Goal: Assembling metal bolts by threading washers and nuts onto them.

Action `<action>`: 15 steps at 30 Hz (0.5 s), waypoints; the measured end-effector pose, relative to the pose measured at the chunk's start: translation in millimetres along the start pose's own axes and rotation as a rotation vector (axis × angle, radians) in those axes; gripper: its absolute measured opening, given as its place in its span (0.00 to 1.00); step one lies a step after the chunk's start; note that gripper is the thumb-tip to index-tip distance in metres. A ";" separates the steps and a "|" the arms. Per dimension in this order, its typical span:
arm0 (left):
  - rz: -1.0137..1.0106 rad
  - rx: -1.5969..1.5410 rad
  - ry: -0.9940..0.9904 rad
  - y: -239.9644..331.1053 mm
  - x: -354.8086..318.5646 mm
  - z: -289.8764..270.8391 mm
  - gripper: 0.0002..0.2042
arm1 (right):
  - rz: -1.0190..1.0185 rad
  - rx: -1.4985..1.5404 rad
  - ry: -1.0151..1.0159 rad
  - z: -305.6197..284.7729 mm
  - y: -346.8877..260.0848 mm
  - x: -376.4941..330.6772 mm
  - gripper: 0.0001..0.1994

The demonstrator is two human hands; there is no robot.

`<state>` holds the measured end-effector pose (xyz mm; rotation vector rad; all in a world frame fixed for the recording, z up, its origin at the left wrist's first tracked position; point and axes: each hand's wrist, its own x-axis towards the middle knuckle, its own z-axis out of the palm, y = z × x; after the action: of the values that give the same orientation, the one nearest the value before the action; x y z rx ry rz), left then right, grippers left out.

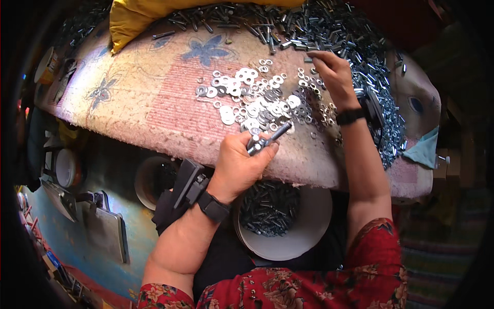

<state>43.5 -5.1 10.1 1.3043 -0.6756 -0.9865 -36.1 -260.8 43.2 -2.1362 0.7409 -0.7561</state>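
Note:
My left hand (242, 159) is closed around a few metal bolts (280, 132) just above the near edge of the padded table. One threaded shank sticks out past the thumb, and bright bolt ends show between the fingers. At the edge of a big heap of loose bolts (355, 54), my right hand (334, 77) pinches a short shiny piece (308, 60) that looks like a bolt; its far end is hidden by the fingers. Between the hands lies a spread of flat washers (252, 105). Smaller ring washers (328, 110) lie near my right wrist.
A white bucket (314, 226) partly full of bolts stands below the table edge, between my arms. Another bucket (146, 183) is further left. A yellow cushion (128, 23) lies at the back, and a light blue cloth (424, 147) hangs at the right.

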 end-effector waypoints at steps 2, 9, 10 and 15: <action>0.050 0.086 0.019 -2.5 -0.4 4.0 0.05 | -0.045 0.266 -0.121 -12.2 -20.5 -44.1 0.11; 0.233 0.306 0.011 -20.9 -9.2 25.6 0.04 | -0.033 0.514 -0.035 -31.7 -54.2 -153.4 0.21; 0.285 0.344 0.003 -24.1 -10.1 30.0 0.04 | -0.036 0.497 -0.027 -33.5 -55.9 -160.8 0.20; 0.410 0.525 -0.001 -29.6 -18.0 43.0 0.04 | -0.031 0.374 -0.025 -39.7 -55.5 -185.2 0.20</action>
<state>-8.2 -8.7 -9.2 1.5279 -1.2026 -0.4862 -171.7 -118.1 57.4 -1.8179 0.5073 -0.8125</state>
